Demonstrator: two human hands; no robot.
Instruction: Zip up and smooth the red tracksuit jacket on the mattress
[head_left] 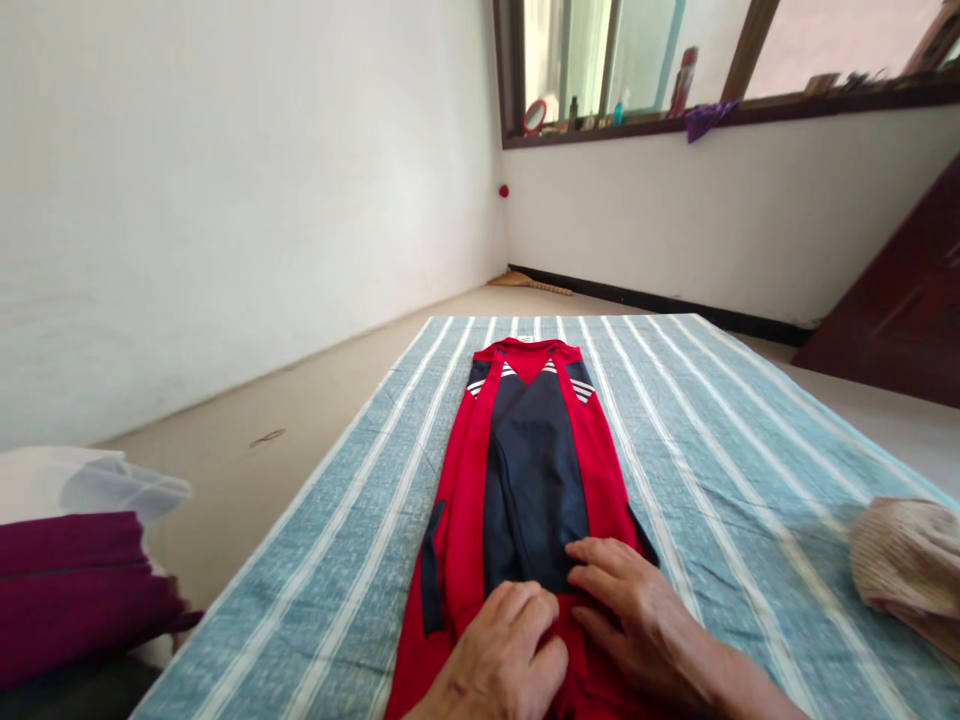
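A red and dark navy jacket [534, 450] with white stripes at the shoulders lies lengthwise in front of me. Its collar points away, and its long sides are folded in toward the middle. My left hand [499, 650] rests on the lower part with its fingers curled together on the fabric; the fingertips are partly hidden. Just right of it, my right hand [637, 610] lies on the jacket, palm down, fingers stretched and a little apart. The jacket's near end runs under both hands and out of view.
Beneath the jacket is a blue-and-white striped cloth [360, 480] over a flat raised surface. A beige knitted item [907, 555] lies at right. Maroon cloth [75, 570] and white cloth [82, 480] are at left. A broom [529, 282] lies in the corner, below a windowsill [645, 128] holding bottles.
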